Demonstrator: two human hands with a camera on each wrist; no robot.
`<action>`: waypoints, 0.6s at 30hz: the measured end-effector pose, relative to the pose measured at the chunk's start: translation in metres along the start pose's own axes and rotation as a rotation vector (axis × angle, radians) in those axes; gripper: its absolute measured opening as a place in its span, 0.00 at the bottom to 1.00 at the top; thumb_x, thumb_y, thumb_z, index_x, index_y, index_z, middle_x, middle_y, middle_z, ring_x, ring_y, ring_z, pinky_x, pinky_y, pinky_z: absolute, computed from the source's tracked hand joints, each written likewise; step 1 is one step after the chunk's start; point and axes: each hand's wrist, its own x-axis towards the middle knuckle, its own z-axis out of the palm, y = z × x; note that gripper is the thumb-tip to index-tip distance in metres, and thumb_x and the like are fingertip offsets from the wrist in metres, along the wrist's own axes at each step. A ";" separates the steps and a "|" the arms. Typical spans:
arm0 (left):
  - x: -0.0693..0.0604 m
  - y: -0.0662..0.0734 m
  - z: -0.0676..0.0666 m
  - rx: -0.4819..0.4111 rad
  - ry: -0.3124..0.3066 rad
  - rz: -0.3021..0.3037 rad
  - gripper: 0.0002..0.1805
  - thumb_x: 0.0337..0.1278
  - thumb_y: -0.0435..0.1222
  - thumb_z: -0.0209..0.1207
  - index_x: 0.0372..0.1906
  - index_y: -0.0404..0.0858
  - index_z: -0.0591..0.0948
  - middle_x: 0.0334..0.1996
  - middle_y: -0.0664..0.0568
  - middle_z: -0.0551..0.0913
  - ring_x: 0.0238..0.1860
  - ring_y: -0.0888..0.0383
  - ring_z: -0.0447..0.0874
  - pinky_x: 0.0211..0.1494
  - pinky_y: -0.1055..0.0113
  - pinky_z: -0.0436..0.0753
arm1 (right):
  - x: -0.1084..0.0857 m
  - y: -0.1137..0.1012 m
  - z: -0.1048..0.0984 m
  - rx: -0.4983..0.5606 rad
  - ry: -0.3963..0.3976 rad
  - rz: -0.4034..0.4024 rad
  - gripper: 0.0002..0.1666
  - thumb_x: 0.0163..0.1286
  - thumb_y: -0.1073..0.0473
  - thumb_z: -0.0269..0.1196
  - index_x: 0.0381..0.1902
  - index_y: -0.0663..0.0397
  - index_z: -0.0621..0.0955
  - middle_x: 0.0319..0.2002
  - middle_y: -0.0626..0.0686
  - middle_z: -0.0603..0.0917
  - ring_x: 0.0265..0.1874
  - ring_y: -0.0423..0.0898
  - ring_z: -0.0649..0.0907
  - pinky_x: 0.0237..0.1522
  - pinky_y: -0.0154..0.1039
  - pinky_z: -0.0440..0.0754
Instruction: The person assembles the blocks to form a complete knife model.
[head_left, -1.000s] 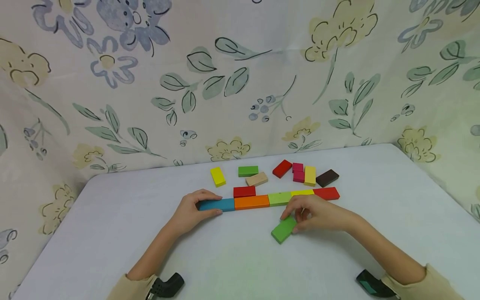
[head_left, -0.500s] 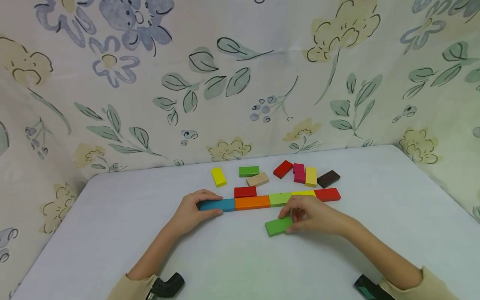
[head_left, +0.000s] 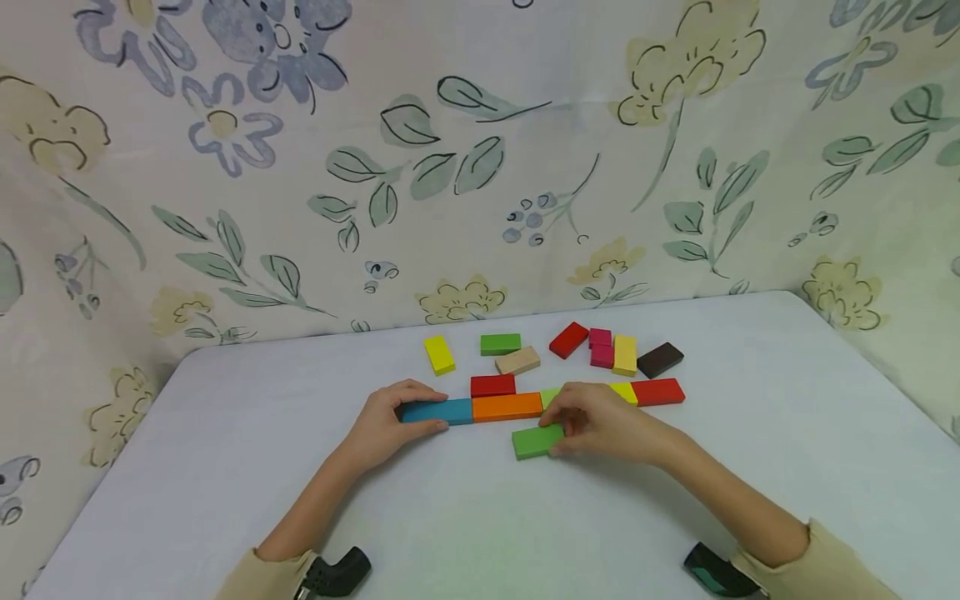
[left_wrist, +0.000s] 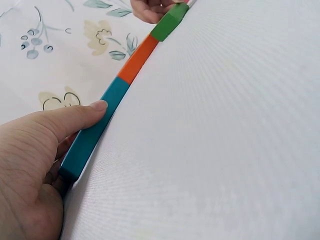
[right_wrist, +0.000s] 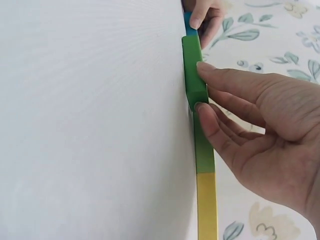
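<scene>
A row of blocks lies end to end on the table: blue (head_left: 437, 412), orange (head_left: 507, 407), light green (right_wrist: 204, 150), yellow (head_left: 625, 393) and red (head_left: 660, 392). My left hand (head_left: 378, 429) grips the blue block at the row's left end, thumb on the near side and fingers on the far side. In front of the row, my right hand (head_left: 611, 425) pinches one end of a green block (head_left: 532, 443) between thumb and fingers. That hand covers part of the light green and yellow blocks in the head view.
Behind the row lie a red block (head_left: 492, 385), a green block (head_left: 500, 344), a beige block (head_left: 517, 360), a yellow block (head_left: 439, 355), a dark brown block (head_left: 660, 359) and several others. Floral cloth (head_left: 480, 167) hangs behind the white table (head_left: 480, 517).
My right hand has moved left with the green block, which has turned from slanted to nearly parallel with the row. My left hand has stayed on the blue block.
</scene>
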 end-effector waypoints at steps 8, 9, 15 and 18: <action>0.000 -0.002 0.001 0.011 0.005 -0.010 0.17 0.61 0.38 0.75 0.55 0.43 0.91 0.51 0.52 0.89 0.57 0.51 0.81 0.64 0.61 0.80 | 0.007 -0.010 0.004 -0.019 0.023 -0.019 0.17 0.63 0.60 0.78 0.49 0.57 0.88 0.36 0.47 0.82 0.32 0.36 0.79 0.36 0.29 0.83; 0.000 -0.002 0.001 0.011 0.006 -0.008 0.17 0.61 0.38 0.75 0.55 0.43 0.91 0.52 0.52 0.89 0.57 0.51 0.81 0.64 0.61 0.80 | 0.007 -0.010 0.004 -0.018 0.028 -0.016 0.17 0.63 0.60 0.78 0.48 0.58 0.88 0.36 0.48 0.82 0.32 0.36 0.79 0.35 0.29 0.83; 0.000 -0.003 0.001 0.013 0.007 0.003 0.17 0.61 0.38 0.74 0.55 0.42 0.91 0.52 0.52 0.89 0.57 0.51 0.82 0.63 0.63 0.81 | 0.009 -0.008 0.008 -0.014 0.063 0.004 0.16 0.62 0.60 0.79 0.46 0.58 0.88 0.36 0.47 0.82 0.31 0.37 0.79 0.35 0.29 0.83; 0.000 -0.002 0.001 0.014 0.007 0.003 0.17 0.61 0.38 0.74 0.55 0.42 0.91 0.52 0.52 0.89 0.57 0.51 0.82 0.63 0.63 0.81 | 0.011 -0.006 0.010 -0.018 0.077 0.006 0.16 0.62 0.60 0.79 0.46 0.58 0.88 0.36 0.47 0.83 0.31 0.37 0.79 0.36 0.29 0.84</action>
